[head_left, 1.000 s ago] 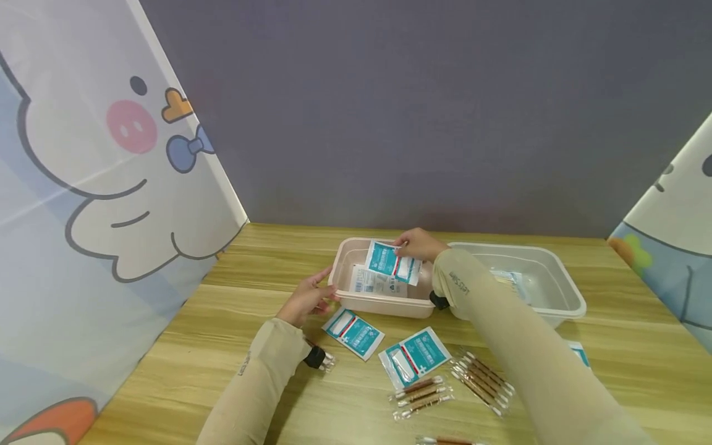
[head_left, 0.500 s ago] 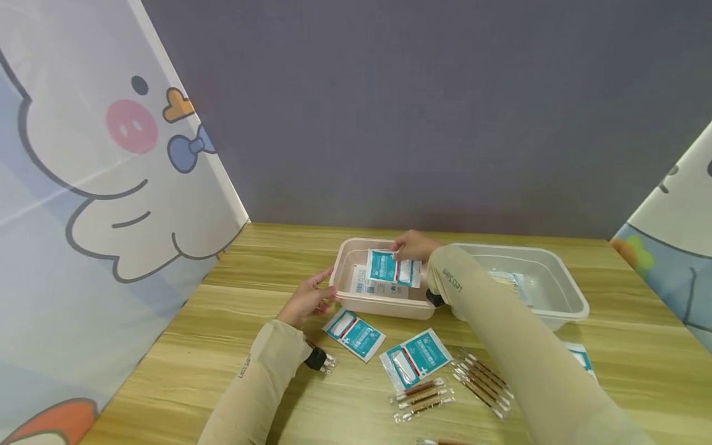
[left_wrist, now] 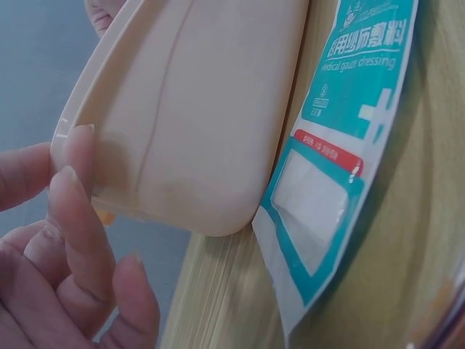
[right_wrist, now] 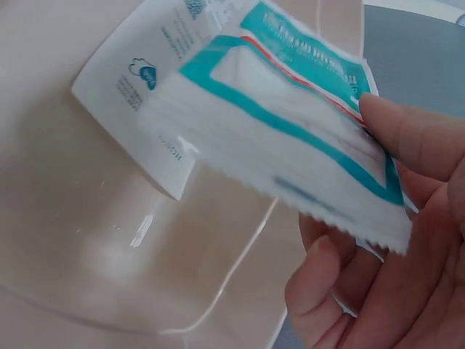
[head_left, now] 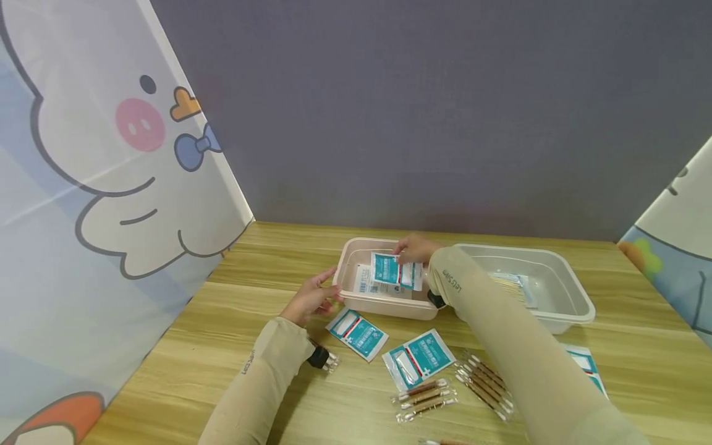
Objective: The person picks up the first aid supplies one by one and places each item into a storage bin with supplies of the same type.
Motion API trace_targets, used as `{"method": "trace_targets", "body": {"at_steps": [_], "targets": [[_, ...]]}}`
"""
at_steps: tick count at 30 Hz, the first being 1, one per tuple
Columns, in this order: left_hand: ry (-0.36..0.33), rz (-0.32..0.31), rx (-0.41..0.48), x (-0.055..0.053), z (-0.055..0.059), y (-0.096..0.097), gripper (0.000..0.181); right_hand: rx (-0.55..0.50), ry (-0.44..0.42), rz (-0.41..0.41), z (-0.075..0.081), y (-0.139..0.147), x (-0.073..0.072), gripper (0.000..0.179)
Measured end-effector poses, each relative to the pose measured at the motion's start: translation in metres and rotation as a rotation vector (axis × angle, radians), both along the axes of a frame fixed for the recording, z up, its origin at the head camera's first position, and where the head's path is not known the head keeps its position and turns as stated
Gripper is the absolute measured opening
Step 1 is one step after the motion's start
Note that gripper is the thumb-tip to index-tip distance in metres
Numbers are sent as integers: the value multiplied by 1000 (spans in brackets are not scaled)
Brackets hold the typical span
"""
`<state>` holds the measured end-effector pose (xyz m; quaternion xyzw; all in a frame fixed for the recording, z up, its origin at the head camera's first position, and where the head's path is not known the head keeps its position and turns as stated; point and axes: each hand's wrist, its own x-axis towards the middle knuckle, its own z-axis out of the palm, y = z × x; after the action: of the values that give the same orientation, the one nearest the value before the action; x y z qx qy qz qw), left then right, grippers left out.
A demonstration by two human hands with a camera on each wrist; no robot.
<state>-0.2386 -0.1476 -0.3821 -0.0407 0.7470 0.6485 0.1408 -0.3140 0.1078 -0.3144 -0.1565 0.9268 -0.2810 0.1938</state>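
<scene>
My right hand pinches a teal-and-white medical gauze dressing packet by its edge, thumb on top. The packet hangs tilted over the inside of a pale pink plastic basin. Below it on the basin floor lies another packet, its white printed back up. With thumb and fingers, my left hand grips the basin's rim at the left end, as the left wrist view shows. A gauze packet lies on the table right beside the basin's wall.
A second, grey-white basin on the right holds a packet and thin sticks. In front lie gauze packets and several wrapped brown-stick cotton swabs. Another packet is partly behind the right sleeve.
My right hand has lowered the gauze packet slightly into the pink basin, and the packet has turned more level. The left hand keeps its hold on the rim.
</scene>
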Motion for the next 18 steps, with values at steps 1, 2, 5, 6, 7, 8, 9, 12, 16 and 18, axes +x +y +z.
{"method": "trace_targets", "body": {"at_steps": [1,2,5,6,7,8,9,12,16,18], "targets": [[-2,-2,1,0,0,0,56,8,-7,2,0,0,0,30],[-3,-1,3,0,0,0,56,6,-25,0,0,-1,1,31],[-8,0,6,0,0,0,56,1,-62,1,1,1,2,38],[-8,2,5,0,0,0,56,-8,-69,-7,2,1,3,39],[-8,4,4,1,0,1,56,-16,-74,-9,2,2,4,41],[-8,5,4,1,0,1,55,-25,-82,-14,3,3,5,43],[-7,6,3,1,0,1,55,-25,-76,-14,4,5,5,44],[-4,7,1,1,0,1,55,-42,-68,-6,5,9,7,45],[0,5,-4,1,1,1,56,-52,-62,24,7,17,11,46],[-1,1,-4,2,1,2,56,-63,-64,43,7,20,14,46]]}}
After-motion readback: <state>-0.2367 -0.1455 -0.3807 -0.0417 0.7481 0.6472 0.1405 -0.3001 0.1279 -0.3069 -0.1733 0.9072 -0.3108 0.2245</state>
